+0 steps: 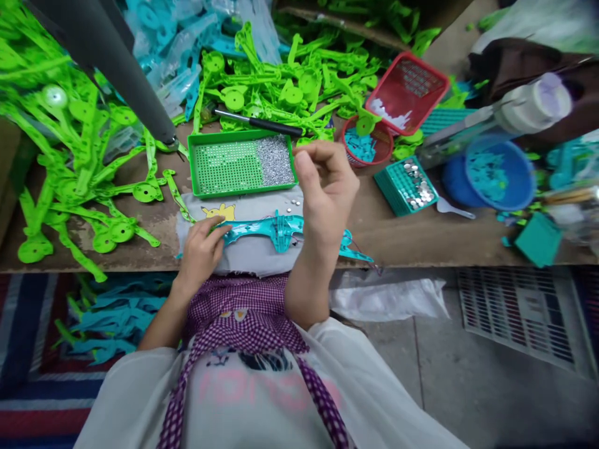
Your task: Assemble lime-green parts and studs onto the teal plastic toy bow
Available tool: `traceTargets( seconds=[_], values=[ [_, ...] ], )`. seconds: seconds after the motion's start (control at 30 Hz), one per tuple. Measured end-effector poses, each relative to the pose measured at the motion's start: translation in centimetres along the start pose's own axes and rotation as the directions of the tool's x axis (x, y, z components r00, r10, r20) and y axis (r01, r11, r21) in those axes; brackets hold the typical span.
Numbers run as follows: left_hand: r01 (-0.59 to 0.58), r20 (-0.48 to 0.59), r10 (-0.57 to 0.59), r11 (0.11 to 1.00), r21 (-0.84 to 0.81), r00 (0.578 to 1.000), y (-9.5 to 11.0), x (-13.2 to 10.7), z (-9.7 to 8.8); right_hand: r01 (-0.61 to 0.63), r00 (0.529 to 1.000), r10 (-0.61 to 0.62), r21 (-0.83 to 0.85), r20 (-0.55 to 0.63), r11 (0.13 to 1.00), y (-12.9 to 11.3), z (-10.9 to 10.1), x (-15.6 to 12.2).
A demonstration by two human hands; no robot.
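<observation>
A long teal plastic part lies across a grey cloth at the table's front edge. My left hand presses down on its left end, fingers curled over it. My right hand is raised above the part's right half, fingers pinched together; what they hold, if anything, is too small to make out. Just behind the hands sits a green tray with small silver pieces heaped at its right side. A few loose silver pieces lie on the cloth.
Heaps of green plastic parts cover the left and back of the table. A red basket, a red bowl, a teal tray of silver discs and a blue bowl stand at right. A dark-handled tool lies behind the green tray.
</observation>
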State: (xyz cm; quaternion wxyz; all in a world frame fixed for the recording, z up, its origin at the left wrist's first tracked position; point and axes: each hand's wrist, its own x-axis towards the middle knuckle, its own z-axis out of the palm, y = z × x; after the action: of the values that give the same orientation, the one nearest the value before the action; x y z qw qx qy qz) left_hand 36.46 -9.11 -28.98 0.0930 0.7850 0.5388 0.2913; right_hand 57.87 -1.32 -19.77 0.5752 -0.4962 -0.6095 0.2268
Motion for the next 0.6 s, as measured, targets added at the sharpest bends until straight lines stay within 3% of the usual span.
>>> traceTargets(
  seconds=[0.07, 0.13, 0.3, 0.43, 0.6],
  values=[
    [-0.014, 0.02, 0.014, 1.0, 0.016, 1.0, 0.7, 0.2, 0.9, -0.005, 1.0, 0.005, 0.081, 0.004, 0.997, 0.0, 0.1, 0.2],
    [-0.035, 0.059, 0.033, 0.999, 0.037, 0.998, 1.1, 0.3, 1.6, -0.041, 0.998, 0.037, 0.058, 0.059, 0.997, 1.0, -0.9, -0.7],
    [-0.035, 0.092, 0.029, 0.997, 0.07, 0.995, 1.4, 0.5, 2.0, -0.103, 0.964, 0.153, -0.223, 0.219, 0.969, 5.2, -5.1, -5.6],
    [-0.015, 0.123, 0.005, 0.997, 0.074, 0.992, 1.4, 0.7, 1.9, 0.029, 0.911, 0.159, -0.444, 0.38, 0.896, 6.7, -7.2, -8.9],
    [-0.029, 0.141, 0.017, 0.996, 0.086, 0.99, 1.3, 0.8, 2.0, 0.224, 0.83, 0.13, -0.538, 0.542, 0.813, 7.6, -8.3, -9.8]
  ],
)
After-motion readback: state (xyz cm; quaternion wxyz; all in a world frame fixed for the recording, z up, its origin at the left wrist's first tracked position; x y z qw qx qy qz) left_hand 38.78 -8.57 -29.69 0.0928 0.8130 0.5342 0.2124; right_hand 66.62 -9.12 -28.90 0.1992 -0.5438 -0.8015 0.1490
